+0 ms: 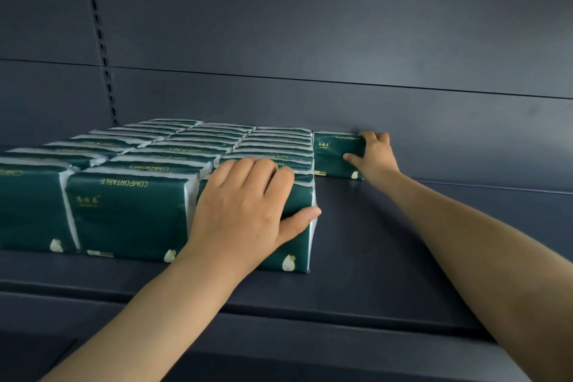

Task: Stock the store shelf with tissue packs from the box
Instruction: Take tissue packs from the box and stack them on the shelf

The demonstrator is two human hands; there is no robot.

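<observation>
Three rows of green packs (130,214), tops printed "COMFORTABLE" upside down, fill the left of the shelf (372,257). The left grip (242,211) lies wide over the front pack (297,245) of the third row. The right grip (376,155) clasps a lone pack (333,153) against the back panel (341,96); its gold logo is unreadable.

text | you can read gold "COMFORTABLE", upside down, on tops of green tissue packs (130,211) | same word on lone pack (333,152) at right | gold brand characters on fronts: unreadable
</observation>
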